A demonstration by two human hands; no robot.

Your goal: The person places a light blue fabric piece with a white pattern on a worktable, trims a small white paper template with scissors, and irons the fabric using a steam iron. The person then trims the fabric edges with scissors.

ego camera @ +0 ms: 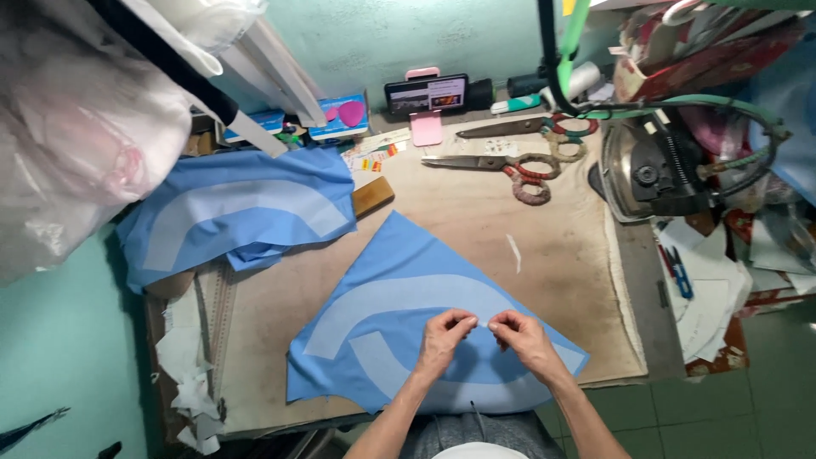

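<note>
A blue fabric piece [399, 255] with pale curved strips on it lies flat on the beige work table [476, 204]. My left hand [444, 338] and my right hand [520, 334] rest on its near part, fingertips almost meeting. Both pinch at the edge of a pale curved strip [476, 321] on the fabric. My forearms come up from the bottom edge of the view.
A second pile of blue fabric [242, 212] lies at the table's left. Two pairs of scissors [501, 166] lie at the back, near a phone on a pink stand [425, 98]. An iron [650, 174] sits at the right. White scraps [191, 374] hang off the left edge.
</note>
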